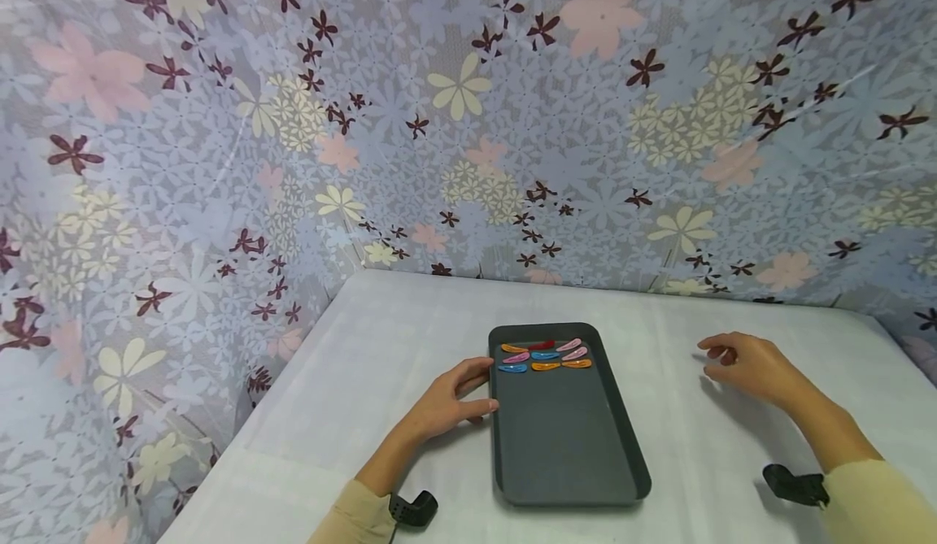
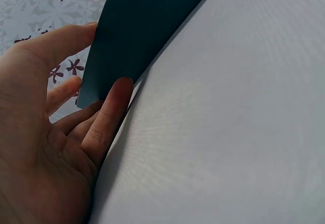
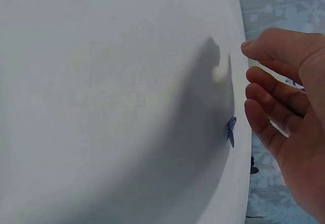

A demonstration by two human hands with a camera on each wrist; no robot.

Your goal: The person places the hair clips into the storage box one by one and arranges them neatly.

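Observation:
A dark grey tray lies on the white cloth. Snap hair clips in orange, red, pink and blue fill its far end in rows, among them a blue clip and an orange clip. My left hand touches the tray's left side, thumb and fingers spread along the rim; the left wrist view shows fingertips against the outer wall. Off to the right of the tray, my right hand hovers with loosely bent fingers and nothing in them. A small dark blue thing lies on the cloth near it in the right wrist view.
The white cloth covers the table. Behind and to the left hangs a flowered fabric. Black wrist devices sit at the left sleeve and right sleeve. My right hand casts a shadow on the cloth.

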